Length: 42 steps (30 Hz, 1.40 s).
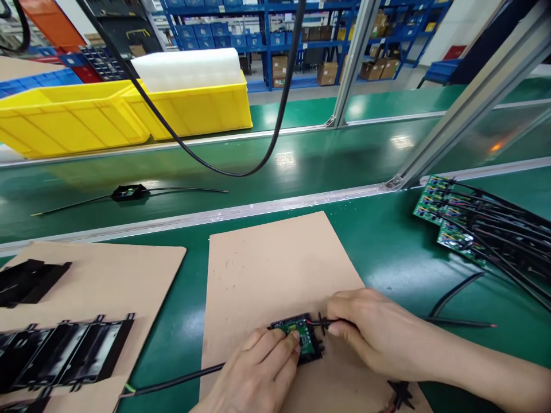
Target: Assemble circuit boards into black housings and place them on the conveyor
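Note:
On the sheet of cardboard [275,264] lies a small green circuit board [306,343] in a black plastic housing [317,354]. My left hand [262,370] presses its fingers onto the board and covers the left part. With thumb and curled fingers, my right hand [365,330] pinches a black cable [344,322] at the board's right end. A small black spiky part [322,324] sits on that cable beside my fingertips. Another black cable [181,379] runs out leftward from under my left hand. Below my right wrist is a second black spiky part [401,394].
Boards with black cables [456,223] are piled at right. Black plastic housings [69,353] lie on another cardboard sheet [159,275] at left. Beyond the metal rail, a cabled unit [129,193] rests on the green surface. Yellow bins [198,112] stand behind; a black cable loop [241,174] hangs in front.

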Motion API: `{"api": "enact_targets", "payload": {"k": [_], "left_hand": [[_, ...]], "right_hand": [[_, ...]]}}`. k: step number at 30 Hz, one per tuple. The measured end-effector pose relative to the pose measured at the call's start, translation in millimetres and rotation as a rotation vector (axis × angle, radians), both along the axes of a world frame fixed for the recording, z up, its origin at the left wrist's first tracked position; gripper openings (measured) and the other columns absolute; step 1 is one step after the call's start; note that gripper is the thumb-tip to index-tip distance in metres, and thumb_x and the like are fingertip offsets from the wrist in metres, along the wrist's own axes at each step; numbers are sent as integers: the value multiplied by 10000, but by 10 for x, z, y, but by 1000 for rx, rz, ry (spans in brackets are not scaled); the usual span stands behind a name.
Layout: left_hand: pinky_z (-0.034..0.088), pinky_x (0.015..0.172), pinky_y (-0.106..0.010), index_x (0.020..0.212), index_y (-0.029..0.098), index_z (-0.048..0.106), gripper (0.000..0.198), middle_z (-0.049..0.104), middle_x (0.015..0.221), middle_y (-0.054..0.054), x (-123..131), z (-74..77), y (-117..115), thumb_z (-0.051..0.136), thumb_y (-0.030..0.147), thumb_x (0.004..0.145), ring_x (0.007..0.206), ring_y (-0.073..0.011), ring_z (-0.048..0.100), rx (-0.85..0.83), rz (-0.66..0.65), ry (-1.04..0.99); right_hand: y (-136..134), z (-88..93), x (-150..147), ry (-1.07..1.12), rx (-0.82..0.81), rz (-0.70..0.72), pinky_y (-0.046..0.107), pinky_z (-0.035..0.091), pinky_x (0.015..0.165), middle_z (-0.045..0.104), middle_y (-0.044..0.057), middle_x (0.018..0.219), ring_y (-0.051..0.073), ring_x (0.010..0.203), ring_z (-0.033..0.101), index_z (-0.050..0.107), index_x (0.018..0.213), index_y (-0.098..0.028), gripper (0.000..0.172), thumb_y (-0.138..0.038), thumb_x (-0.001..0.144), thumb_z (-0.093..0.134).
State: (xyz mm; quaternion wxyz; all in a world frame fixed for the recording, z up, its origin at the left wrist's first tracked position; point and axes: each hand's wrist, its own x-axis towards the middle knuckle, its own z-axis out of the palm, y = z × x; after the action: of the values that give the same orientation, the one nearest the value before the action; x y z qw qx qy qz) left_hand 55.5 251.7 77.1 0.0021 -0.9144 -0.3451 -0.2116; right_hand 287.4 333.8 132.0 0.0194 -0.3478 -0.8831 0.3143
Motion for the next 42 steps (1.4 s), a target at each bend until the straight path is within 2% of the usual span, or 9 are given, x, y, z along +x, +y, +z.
{"api": "enact_targets", "payload": {"k": [6,9,14,17,20,25,28,37,42], "left_hand": [[492,838,-304,1099,123,637,337,669,1121,-69,20,31,-15,312,153,1018,969,-191,578,-83,38,-6],[488,861,-328,1177,107,592,326,664,1084,-87,29,109,-21,327,136,991,941,-202,578,-132,36,17],[481,702,-336,1283,16,489,420,644,894,-90,117,175,-2,370,60,883,733,-200,550,-66,74,118],[450,618,-332,1165,60,563,351,606,789,-67,199,184,8,388,74,862,663,-202,513,-52,111,176],[446,604,-343,1118,90,578,332,603,845,-95,229,194,0,455,141,813,697,-223,516,-135,154,165],[493,724,-383,1301,85,472,576,589,1059,-145,155,174,-52,480,118,726,838,-248,543,-243,172,99],[493,744,-376,1363,63,420,654,569,1148,-171,142,157,-50,474,115,713,893,-259,544,-183,169,123],[448,732,-369,1210,47,592,513,589,1204,-167,377,176,-71,482,179,727,813,-243,507,-28,177,405],[478,748,-371,1270,37,542,559,587,1155,-165,274,281,-93,481,147,726,848,-248,525,-182,198,253]], "right_hand": [[2,-237,-55,197,425,344,337,273,592,526,35,752,176,683,408,528,778,-164,283,-55,945,326],[33,-302,21,150,466,387,342,285,625,529,33,774,177,713,407,542,812,-157,299,-105,1004,319],[37,-288,33,94,507,446,342,281,626,551,38,814,185,744,426,554,848,-165,238,-128,1002,376],[18,-244,-18,3,518,461,348,287,630,557,36,828,194,765,438,552,849,-174,156,-149,976,465],[7,-218,-33,-62,527,455,351,292,628,551,37,835,200,772,443,550,853,-177,125,-144,960,493],[26,-324,78,5,590,438,353,313,662,566,66,884,208,799,450,594,958,-162,186,-121,970,413],[57,-411,136,108,653,444,355,300,653,562,63,835,199,741,436,606,996,-129,220,-117,973,388],[10,-401,73,99,670,438,356,299,636,567,61,810,197,716,413,612,876,-142,215,-100,931,408],[12,-411,113,111,595,372,371,346,718,598,85,921,216,816,451,633,991,-138,216,-114,932,426]]}}
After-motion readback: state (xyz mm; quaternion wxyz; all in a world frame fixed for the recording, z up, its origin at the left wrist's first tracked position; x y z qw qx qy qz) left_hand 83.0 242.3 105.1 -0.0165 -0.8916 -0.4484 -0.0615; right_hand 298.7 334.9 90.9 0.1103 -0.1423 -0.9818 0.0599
